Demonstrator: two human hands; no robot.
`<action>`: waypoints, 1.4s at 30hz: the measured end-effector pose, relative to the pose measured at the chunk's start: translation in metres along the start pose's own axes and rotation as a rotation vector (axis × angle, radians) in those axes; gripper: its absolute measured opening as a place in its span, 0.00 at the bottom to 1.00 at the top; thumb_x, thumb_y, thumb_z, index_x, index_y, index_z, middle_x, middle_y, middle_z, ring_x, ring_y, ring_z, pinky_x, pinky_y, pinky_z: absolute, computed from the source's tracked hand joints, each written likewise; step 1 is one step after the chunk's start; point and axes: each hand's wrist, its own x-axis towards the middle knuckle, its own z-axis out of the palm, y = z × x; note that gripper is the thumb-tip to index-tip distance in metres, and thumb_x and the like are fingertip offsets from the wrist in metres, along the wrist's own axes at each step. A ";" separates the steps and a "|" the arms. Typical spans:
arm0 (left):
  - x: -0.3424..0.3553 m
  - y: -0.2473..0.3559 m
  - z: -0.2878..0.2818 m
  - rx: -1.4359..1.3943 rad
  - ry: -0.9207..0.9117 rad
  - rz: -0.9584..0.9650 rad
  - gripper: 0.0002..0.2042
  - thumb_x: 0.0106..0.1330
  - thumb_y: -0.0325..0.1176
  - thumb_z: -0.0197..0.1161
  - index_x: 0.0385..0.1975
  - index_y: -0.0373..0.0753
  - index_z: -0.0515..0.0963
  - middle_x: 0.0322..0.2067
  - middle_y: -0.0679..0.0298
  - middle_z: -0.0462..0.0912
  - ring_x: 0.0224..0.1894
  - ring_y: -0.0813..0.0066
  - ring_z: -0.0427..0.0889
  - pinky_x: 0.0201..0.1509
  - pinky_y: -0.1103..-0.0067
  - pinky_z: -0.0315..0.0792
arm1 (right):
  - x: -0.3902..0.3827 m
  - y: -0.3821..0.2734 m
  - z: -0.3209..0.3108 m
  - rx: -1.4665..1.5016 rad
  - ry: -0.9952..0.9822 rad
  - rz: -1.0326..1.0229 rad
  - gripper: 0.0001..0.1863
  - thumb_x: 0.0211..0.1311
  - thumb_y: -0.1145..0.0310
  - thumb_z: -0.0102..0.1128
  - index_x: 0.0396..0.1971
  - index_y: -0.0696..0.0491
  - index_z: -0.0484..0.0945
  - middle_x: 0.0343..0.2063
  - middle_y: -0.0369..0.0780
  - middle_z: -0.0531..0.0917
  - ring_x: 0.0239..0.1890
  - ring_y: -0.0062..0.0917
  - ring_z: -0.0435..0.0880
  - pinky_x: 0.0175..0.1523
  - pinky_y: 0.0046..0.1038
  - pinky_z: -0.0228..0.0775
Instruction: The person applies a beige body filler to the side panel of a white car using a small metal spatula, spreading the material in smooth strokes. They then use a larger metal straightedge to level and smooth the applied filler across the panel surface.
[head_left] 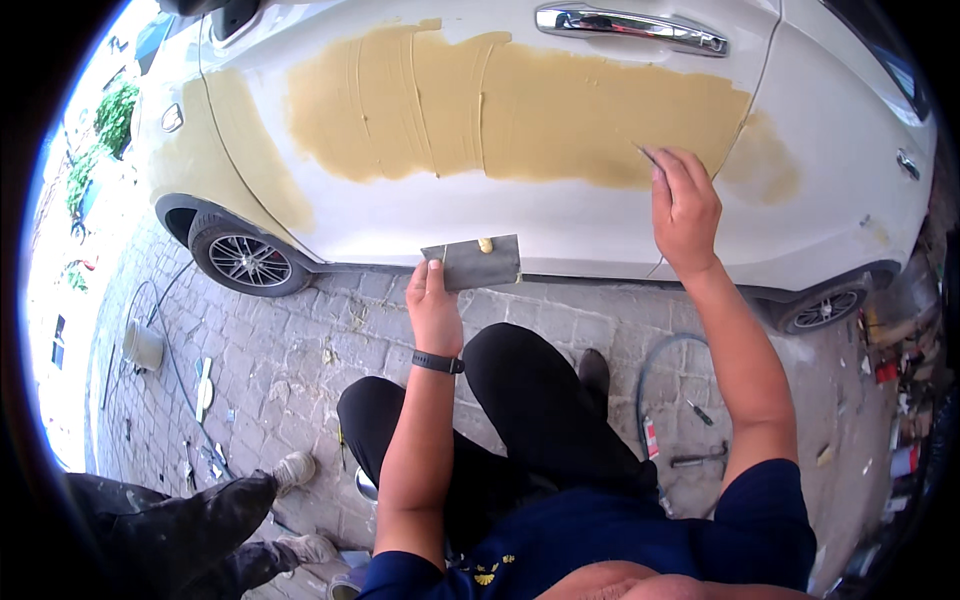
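Observation:
A white car door (450,220) carries a broad tan layer of filler (600,120), with a few raised vertical ridges on its left half. My left hand (434,300) is closed on the edge of a flat grey plate (470,268), held in front of the lower door, with a small cream blob of paste (485,245) on it. My right hand (686,210) is raised at the right part of the filler, fingers pinched on a thin spreader (650,154) seen nearly edge-on; I cannot tell if its edge touches the door.
A front wheel (250,258) and rear wheel (820,308) frame the paving (300,360). A bucket (143,345) and hoses lie left; a hose (645,380) and tools (700,410) lie right. Another person's legs (200,520) are at lower left. Assorted clutter lines the far right.

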 end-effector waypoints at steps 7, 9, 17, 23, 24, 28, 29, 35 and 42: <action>-0.002 0.023 -0.008 -0.051 0.027 0.047 0.13 0.86 0.37 0.54 0.53 0.34 0.80 0.45 0.67 0.85 0.47 0.80 0.81 0.52 0.78 0.75 | 0.105 -0.046 0.084 -0.246 0.047 -0.221 0.17 0.64 0.75 0.67 0.52 0.46 0.89 0.44 0.33 0.86 0.46 0.31 0.87 0.48 0.33 0.78; -0.002 0.030 -0.005 -0.073 0.041 0.059 0.13 0.87 0.38 0.54 0.51 0.35 0.80 0.41 0.70 0.84 0.42 0.84 0.79 0.45 0.81 0.73 | 0.110 -0.052 0.108 -0.292 0.067 -0.213 0.17 0.65 0.73 0.66 0.53 0.45 0.90 0.45 0.32 0.86 0.48 0.32 0.87 0.52 0.36 0.78; 0.000 0.042 -0.023 -0.098 0.033 0.064 0.13 0.87 0.38 0.53 0.48 0.37 0.82 0.34 0.77 0.80 0.31 0.91 0.68 0.32 0.84 0.61 | 0.100 -0.073 0.161 -0.339 0.106 -0.180 0.19 0.63 0.71 0.66 0.54 0.43 0.90 0.50 0.32 0.85 0.53 0.36 0.85 0.60 0.41 0.75; -0.006 0.058 -0.027 -0.118 0.079 0.043 0.14 0.87 0.38 0.53 0.50 0.33 0.79 0.45 0.66 0.85 0.46 0.81 0.81 0.52 0.79 0.76 | 0.050 -0.082 0.157 -0.288 -0.146 -0.353 0.20 0.65 0.71 0.62 0.55 0.44 0.87 0.53 0.34 0.84 0.55 0.33 0.84 0.65 0.41 0.72; -0.004 0.054 -0.029 -0.109 0.075 0.037 0.14 0.87 0.38 0.53 0.51 0.32 0.79 0.46 0.64 0.85 0.48 0.79 0.82 0.55 0.77 0.77 | 0.038 -0.080 0.153 -0.291 -0.167 -0.396 0.20 0.65 0.71 0.61 0.56 0.45 0.87 0.54 0.34 0.84 0.56 0.32 0.84 0.66 0.41 0.72; -0.001 0.046 -0.026 -0.037 0.101 0.046 0.15 0.87 0.39 0.53 0.52 0.32 0.79 0.45 0.64 0.85 0.47 0.80 0.81 0.54 0.77 0.78 | -0.014 -0.060 0.150 -0.273 -0.293 -0.512 0.20 0.68 0.70 0.59 0.58 0.47 0.85 0.55 0.34 0.84 0.61 0.30 0.83 0.72 0.39 0.69; 0.001 0.040 -0.023 -0.050 0.086 0.045 0.15 0.87 0.39 0.53 0.52 0.32 0.79 0.46 0.64 0.85 0.47 0.79 0.81 0.55 0.76 0.78 | -0.026 -0.053 0.144 -0.254 -0.329 -0.515 0.20 0.68 0.70 0.59 0.58 0.47 0.85 0.55 0.34 0.84 0.61 0.30 0.83 0.72 0.40 0.69; 0.003 0.023 -0.022 -0.028 0.069 0.043 0.15 0.87 0.38 0.53 0.52 0.31 0.78 0.48 0.62 0.84 0.50 0.76 0.82 0.59 0.72 0.79 | -0.044 -0.042 0.096 -0.266 -0.440 -0.414 0.19 0.64 0.72 0.61 0.55 0.47 0.87 0.53 0.33 0.85 0.55 0.30 0.85 0.62 0.38 0.73; 0.001 0.023 -0.024 0.010 0.036 0.038 0.16 0.86 0.39 0.55 0.55 0.30 0.78 0.49 0.61 0.84 0.52 0.75 0.82 0.61 0.70 0.79 | 0.076 -0.038 0.091 -0.303 0.115 -0.280 0.18 0.64 0.73 0.64 0.53 0.45 0.89 0.48 0.32 0.87 0.50 0.31 0.86 0.59 0.37 0.73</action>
